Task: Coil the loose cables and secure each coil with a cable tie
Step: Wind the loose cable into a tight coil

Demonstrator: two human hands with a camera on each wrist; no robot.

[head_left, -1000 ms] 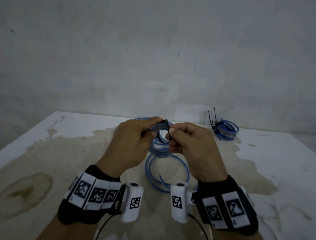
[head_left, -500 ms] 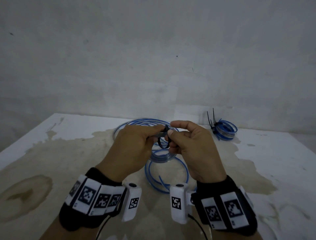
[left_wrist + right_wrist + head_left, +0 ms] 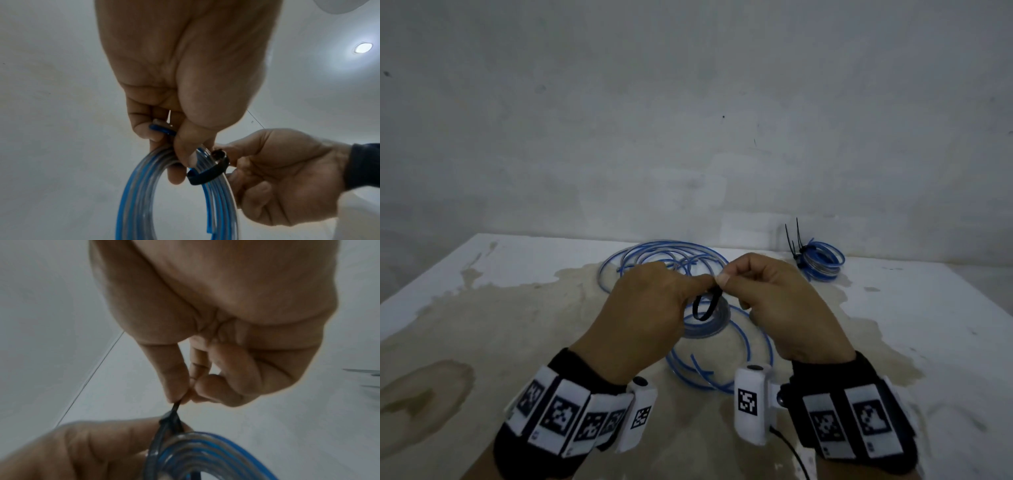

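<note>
A small coil of blue and clear cable (image 3: 707,325) (image 3: 144,194) (image 3: 185,456) hangs above the table. My left hand (image 3: 654,308) (image 3: 179,142) grips its top between thumb and fingers. A black cable tie (image 3: 707,305) (image 3: 211,173) (image 3: 174,417) loops loosely around the coil's strands. My right hand (image 3: 774,301) (image 3: 185,397) pinches the tie's end between thumb and forefinger, right beside my left thumb. Under the hands, loose blue cable (image 3: 722,373) lies in wide loops on the table.
At the back right of the stained white table (image 3: 482,325) lies a tied blue coil (image 3: 820,262) with black tie tails sticking up. More loose blue cable loops (image 3: 647,257) spread behind my hands. A grey wall stands close behind the table.
Both hands have moved slightly lower and closer together. The tie now hangs as an open black loop around the coil, its end pinched in my right fingertips.
</note>
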